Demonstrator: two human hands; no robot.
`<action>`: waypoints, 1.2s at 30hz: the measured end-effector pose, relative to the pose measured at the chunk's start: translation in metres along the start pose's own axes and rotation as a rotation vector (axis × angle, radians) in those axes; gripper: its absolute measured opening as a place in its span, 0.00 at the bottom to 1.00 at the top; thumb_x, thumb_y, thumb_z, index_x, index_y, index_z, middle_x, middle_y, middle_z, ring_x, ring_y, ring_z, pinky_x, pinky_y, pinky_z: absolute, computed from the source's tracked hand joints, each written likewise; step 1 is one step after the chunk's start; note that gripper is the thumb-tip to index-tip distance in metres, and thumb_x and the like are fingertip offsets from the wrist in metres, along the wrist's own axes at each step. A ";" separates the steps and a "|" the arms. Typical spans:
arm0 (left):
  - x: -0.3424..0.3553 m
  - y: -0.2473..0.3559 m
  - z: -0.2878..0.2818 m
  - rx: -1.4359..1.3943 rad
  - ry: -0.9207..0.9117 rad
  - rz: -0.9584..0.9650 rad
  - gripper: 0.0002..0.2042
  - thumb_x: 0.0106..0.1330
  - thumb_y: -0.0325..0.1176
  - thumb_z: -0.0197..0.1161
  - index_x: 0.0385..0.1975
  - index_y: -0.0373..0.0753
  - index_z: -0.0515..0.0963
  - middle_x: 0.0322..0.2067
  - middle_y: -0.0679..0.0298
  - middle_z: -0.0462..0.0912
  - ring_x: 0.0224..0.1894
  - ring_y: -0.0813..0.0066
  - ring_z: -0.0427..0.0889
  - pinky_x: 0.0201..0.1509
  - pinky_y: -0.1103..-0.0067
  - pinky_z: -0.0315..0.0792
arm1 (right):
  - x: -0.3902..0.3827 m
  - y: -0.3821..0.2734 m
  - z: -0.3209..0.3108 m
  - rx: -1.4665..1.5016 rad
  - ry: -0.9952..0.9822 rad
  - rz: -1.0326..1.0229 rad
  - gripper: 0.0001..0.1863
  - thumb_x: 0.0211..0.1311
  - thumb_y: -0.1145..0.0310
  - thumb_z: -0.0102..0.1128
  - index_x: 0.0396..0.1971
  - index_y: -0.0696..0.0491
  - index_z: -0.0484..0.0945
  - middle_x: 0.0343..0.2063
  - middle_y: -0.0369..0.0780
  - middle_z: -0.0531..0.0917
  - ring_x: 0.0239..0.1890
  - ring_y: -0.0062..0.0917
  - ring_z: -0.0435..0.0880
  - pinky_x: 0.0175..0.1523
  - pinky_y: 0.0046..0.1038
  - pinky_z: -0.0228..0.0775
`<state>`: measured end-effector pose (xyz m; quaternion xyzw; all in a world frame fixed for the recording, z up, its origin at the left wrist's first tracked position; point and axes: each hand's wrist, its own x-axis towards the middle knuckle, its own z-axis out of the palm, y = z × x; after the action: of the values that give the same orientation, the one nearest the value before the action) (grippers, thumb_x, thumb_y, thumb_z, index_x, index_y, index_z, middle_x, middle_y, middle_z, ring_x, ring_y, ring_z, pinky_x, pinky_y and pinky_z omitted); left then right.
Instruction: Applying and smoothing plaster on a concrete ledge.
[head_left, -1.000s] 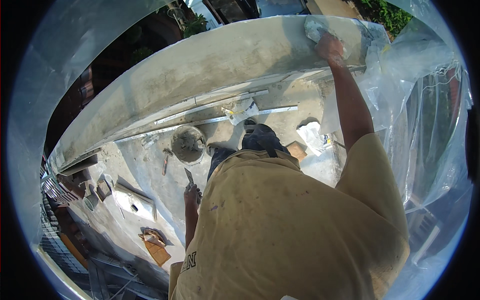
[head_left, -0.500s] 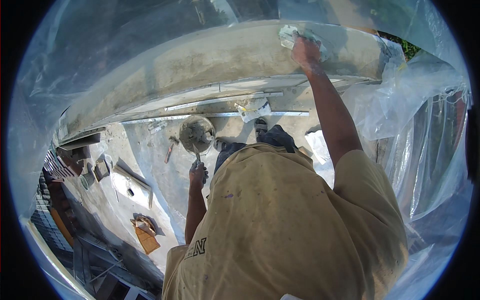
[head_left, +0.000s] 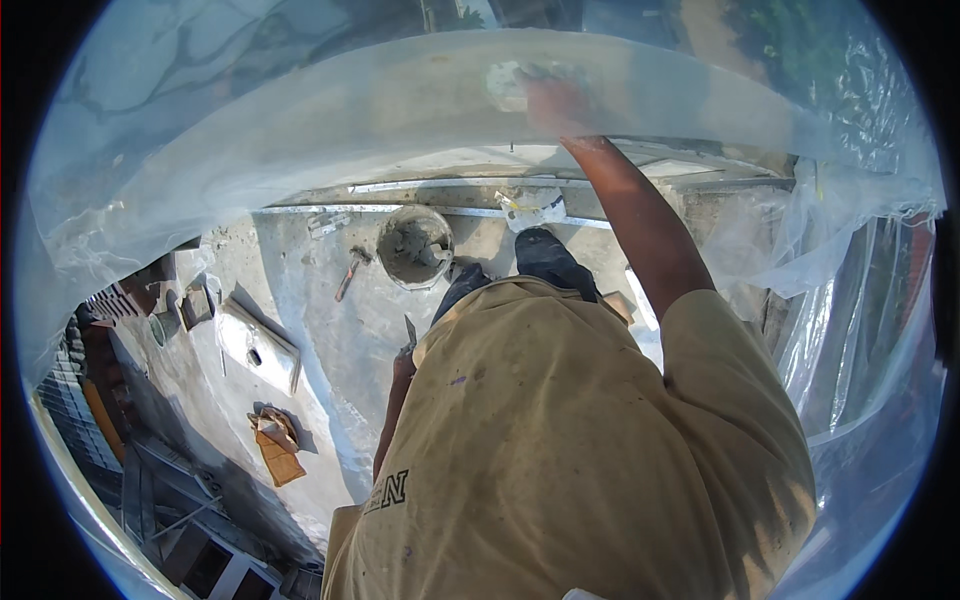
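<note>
My right hand reaches far forward onto the rendered wall, seen hazily through a clear plastic sheet. It is closed on a pale, flat plastering float, which lies against the wall. Low beside my left hip, my left hand is partly hidden by my shirt. It grips a small trowel, whose blade points up and forward. Ahead of that hand, a round bucket holds wet grey mortar, with no tool of mine in it.
A hammer lies left of the bucket. Long pale strips run along the wall's foot, by a white bag. Farther left are a white panel and crumpled brown paper. Plastic sheeting hangs at right.
The right hand and float have moved left along the wall. Plastic sheeting now covers the view of them. The left hand has drawn back from the bucket toward my hip with the trowel.
</note>
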<state>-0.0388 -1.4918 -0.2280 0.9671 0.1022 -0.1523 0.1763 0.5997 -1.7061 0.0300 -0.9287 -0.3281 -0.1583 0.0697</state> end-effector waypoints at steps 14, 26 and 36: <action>0.018 0.022 -0.161 -1.274 -0.099 -0.919 0.12 0.61 0.34 0.56 0.44 0.42 0.71 0.20 0.70 0.69 0.18 0.81 0.70 0.20 0.81 0.67 | 0.032 -0.076 -0.003 0.070 -0.263 -0.067 0.21 0.54 0.71 0.49 0.51 0.46 0.73 0.46 0.44 0.79 0.51 0.39 0.76 0.62 0.42 0.53; 0.008 0.016 -0.141 -1.387 -0.084 -1.239 0.06 0.62 0.32 0.53 0.37 0.44 0.69 0.16 0.70 0.68 0.13 0.81 0.68 0.11 0.81 0.61 | 0.039 -0.105 0.002 0.037 -0.174 -0.254 0.28 0.47 0.71 0.54 0.54 0.49 0.69 0.46 0.45 0.79 0.49 0.38 0.77 0.59 0.43 0.58; 0.021 0.026 -0.165 -1.496 0.054 -1.226 0.11 0.64 0.34 0.53 0.45 0.42 0.68 0.20 0.69 0.69 0.15 0.82 0.69 0.12 0.84 0.63 | 0.077 -0.199 0.012 0.173 -0.272 -0.123 0.25 0.51 0.74 0.49 0.54 0.51 0.70 0.50 0.45 0.76 0.55 0.39 0.73 0.61 0.43 0.53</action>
<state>0.0297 -1.4508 -0.0797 0.3866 0.6638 -0.0910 0.6338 0.5337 -1.5040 0.0501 -0.9102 -0.4033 -0.0063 0.0944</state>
